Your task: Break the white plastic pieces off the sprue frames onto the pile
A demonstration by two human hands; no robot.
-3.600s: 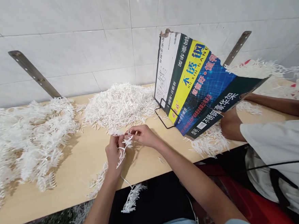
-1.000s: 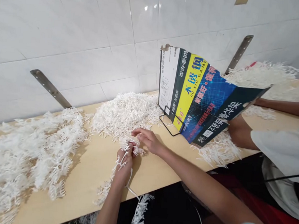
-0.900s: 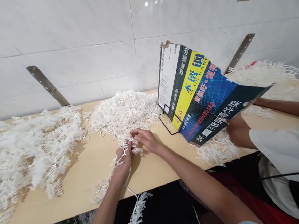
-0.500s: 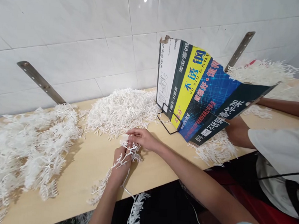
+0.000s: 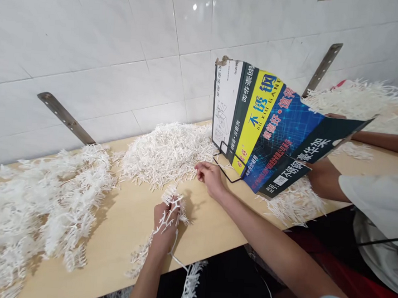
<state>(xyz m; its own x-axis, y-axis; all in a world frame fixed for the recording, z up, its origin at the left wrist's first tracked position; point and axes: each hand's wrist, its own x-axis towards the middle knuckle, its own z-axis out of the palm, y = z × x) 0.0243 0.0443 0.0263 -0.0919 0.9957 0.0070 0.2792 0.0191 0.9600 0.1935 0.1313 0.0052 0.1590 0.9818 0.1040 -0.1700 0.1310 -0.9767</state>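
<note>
Pale tiled wall [image 5: 142,31], light wood tabletop [image 5: 117,238] below it, front edge cut off at bottom left. Two metal brackets [image 5: 65,117] stand against the wall, one on each side. Printed cardboard panel [image 5: 265,131] leans on the right with a black wire stand [image 5: 231,179] at its foot; the panel hides part of a co-worker's arm [image 5: 328,178] and some of the white pieces behind it. Co-worker's white sleeve [image 5: 380,189] runs out of frame.

Left hand [image 5: 166,217]: fingers closed around a bunched white branched strand [image 5: 176,205], just above the tabletop. Fingertips mostly covered by the strand, exact grip hard to make out. One length lies over the back of the hand; another drops past the wrist to a tuft [image 5: 191,282] hanging over the table edge, cut off at the bottom.

Right hand [image 5: 211,177]: apart from the left, fingers curled, thumb close to index; can't tell if a small piece is pinched. It's near the right end of a heap of short white pieces [image 5: 166,153], beside the wire stand. Big white tangle [image 5: 45,206] at left, cropped by the frame.
</note>
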